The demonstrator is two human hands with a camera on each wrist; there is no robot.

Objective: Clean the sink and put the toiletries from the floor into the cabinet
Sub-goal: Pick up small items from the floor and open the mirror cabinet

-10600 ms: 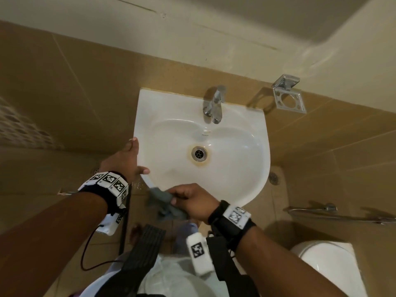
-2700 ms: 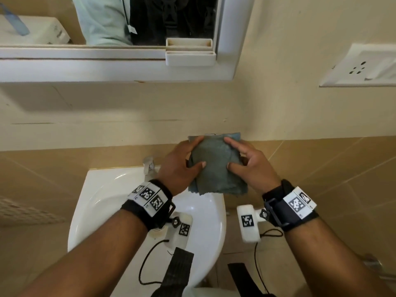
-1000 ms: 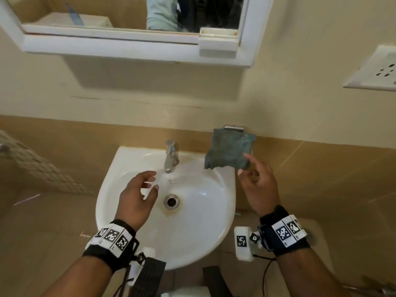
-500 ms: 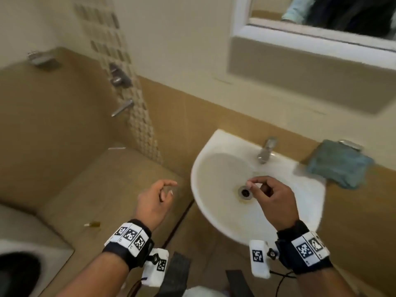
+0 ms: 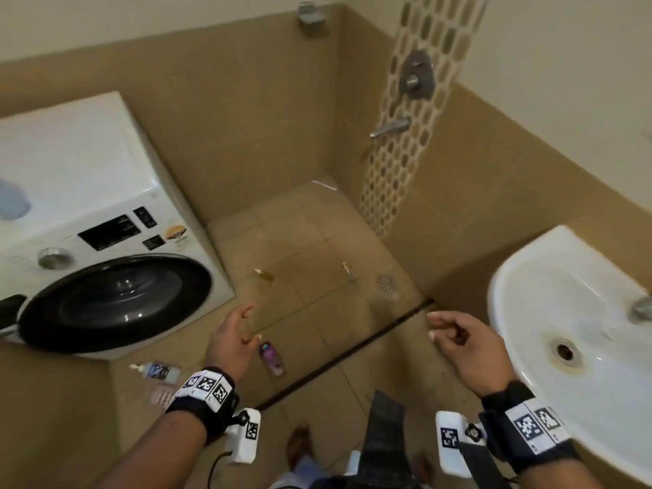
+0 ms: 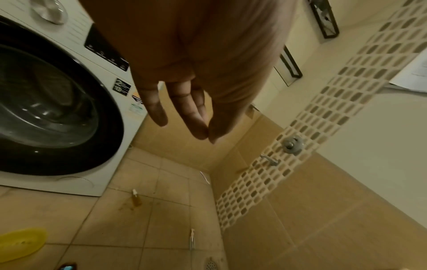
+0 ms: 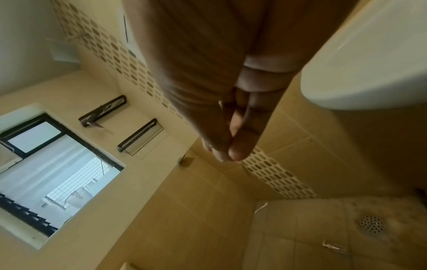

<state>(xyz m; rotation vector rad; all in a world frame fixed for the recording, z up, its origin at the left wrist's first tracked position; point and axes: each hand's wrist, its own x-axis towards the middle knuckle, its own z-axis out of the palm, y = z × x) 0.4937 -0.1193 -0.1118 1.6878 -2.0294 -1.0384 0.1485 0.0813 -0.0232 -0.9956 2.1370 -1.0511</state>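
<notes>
Toiletries lie on the tan tiled floor: a purple bottle (image 5: 271, 358) just beyond my left hand (image 5: 252, 322), a clear pump bottle (image 5: 157, 370) and a pink item (image 5: 160, 395) near the washing machine, a small amber bottle (image 5: 264, 275) (image 6: 136, 200) farther off, and a thin white item (image 5: 347, 268) (image 6: 191, 241) by the floor drain. The white sink (image 5: 564, 294) is at the right edge. My left hand hangs above the floor with relaxed fingers (image 6: 184, 113), holding nothing. My right hand (image 5: 432, 326) hovers left of the sink, its fingers (image 7: 240, 146) loosely curled and empty.
A white front-loading washing machine (image 5: 106, 241) fills the left side. Shower fittings (image 5: 414, 79) sit on the mosaic strip in the far corner, with a floor drain (image 5: 385, 283) below. A yellow object (image 6: 20, 243) lies on the floor at the lower left of the left wrist view.
The view has swung left from the sink to the floor and washing machine. The grey cloth, left hanging on the wall holder, is out of view. Both hands came away from the sink, empty.
</notes>
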